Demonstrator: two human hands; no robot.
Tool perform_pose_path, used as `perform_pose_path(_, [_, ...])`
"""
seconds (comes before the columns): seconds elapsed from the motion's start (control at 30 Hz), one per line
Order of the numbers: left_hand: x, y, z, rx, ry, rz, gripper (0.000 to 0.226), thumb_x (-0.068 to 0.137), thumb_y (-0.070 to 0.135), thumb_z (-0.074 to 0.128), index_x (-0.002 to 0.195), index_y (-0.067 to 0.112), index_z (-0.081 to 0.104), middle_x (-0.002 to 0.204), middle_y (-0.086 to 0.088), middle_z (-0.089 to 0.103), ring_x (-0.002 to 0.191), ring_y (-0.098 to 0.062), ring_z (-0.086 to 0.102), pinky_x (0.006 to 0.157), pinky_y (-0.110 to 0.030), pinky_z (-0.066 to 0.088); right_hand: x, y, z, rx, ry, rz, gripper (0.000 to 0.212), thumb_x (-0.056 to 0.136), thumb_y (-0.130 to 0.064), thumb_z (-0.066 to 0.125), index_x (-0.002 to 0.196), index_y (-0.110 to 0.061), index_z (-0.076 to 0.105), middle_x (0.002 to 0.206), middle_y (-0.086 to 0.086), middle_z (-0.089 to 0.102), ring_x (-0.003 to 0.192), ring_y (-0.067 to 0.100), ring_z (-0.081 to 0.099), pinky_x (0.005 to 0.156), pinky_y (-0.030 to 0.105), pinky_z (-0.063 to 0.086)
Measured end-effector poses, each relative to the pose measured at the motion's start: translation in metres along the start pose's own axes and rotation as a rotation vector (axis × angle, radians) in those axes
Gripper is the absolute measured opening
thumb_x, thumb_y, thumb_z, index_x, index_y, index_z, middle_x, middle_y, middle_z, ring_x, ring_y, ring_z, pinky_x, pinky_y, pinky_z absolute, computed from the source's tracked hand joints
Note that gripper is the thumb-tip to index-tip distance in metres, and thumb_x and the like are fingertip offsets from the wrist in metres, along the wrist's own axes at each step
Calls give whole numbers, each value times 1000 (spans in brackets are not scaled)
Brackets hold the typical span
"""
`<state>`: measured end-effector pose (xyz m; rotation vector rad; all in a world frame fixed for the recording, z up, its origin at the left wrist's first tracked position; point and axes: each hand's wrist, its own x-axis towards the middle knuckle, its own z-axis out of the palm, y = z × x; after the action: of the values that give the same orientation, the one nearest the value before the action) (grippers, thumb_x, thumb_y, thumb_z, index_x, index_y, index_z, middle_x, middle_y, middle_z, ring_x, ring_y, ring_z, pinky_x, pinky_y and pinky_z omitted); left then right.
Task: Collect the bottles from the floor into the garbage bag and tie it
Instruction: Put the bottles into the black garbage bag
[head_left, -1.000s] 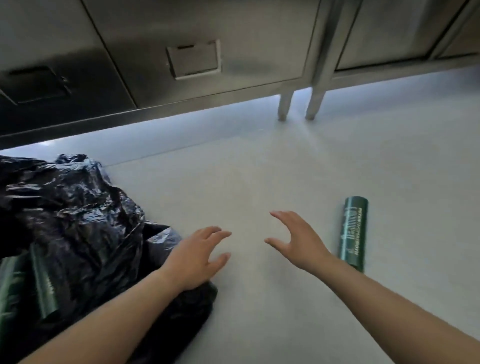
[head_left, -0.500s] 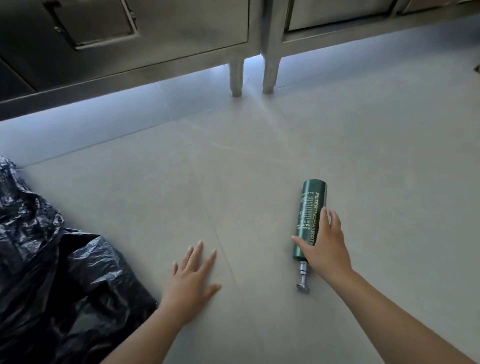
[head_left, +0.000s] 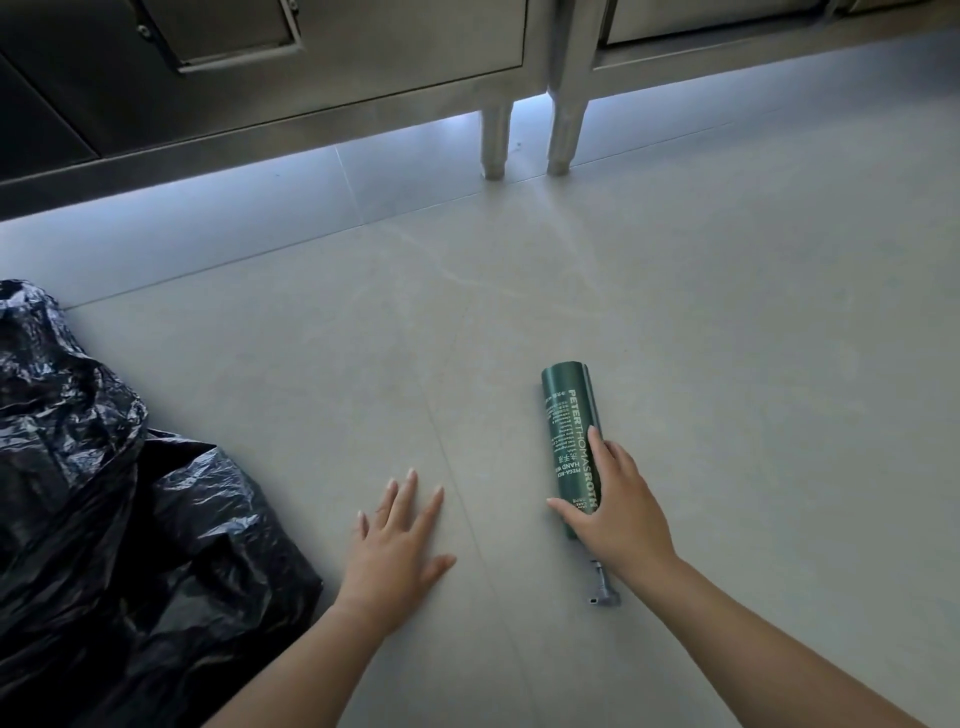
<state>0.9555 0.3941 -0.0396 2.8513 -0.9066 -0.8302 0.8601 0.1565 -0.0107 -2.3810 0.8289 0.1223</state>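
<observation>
A dark green pump bottle (head_left: 569, 426) with white lettering lies on its side on the grey tiled floor, its grey pump head (head_left: 602, 592) pointing toward me. My right hand (head_left: 618, 514) wraps over the bottle's lower half, thumb on its left side, fingers on its right. My left hand (head_left: 397, 540) rests flat on the floor with fingers spread, holding nothing. A crumpled black garbage bag (head_left: 104, 509) lies at the left, just beside my left wrist. What is inside the bag is hidden.
Stainless steel cabinets (head_left: 322, 67) run along the far side, standing on two short metal legs (head_left: 496, 140) with a lit gap beneath. Tiled floor (head_left: 727, 338) stretches to the right of the bottle.
My right hand has moved from the middle of the floor onto the bottle and closed around it. My left hand has left the bag and lies flat on the floor.
</observation>
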Motion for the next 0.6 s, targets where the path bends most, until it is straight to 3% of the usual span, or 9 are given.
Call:
perform_pose_path(0.23, [1,-11,-22,56,-1,54,68,91,58,34,148,36,4,160,2,-7,147,-19,-4,116,-46,9,-1,-34,5,181,-17,-62,88,74,-40,72,146,-24,24,142,-3,42,124,13,45,99,25,39])
perform_pose_path(0.3, [-4,-22,-40,104,103,57,65,92,54,35,148,36,7,160,3,-2,147,-17,-2,116,-48,7,-3,-57,4,258,-35,-90,87,72,-41,72,145,-25,27,141,-4,45,120,10,47,100,29,42])
perform_pose_path(0.43, [-25,-62,-94,88,322,-48,62,91,54,35,147,36,14,159,3,11,147,-17,6,114,-48,13,0,-119,-14,312,-22,-238,85,69,-44,72,142,-31,31,134,-9,49,108,3,48,90,23,42])
perform_pose_path(0.6, [-72,-135,-173,83,446,-105,61,90,52,42,145,33,23,155,2,25,143,-18,21,113,-47,22,2,-223,-42,261,-67,-503,82,70,-42,73,141,-34,33,129,-10,52,101,4,50,83,21,40])
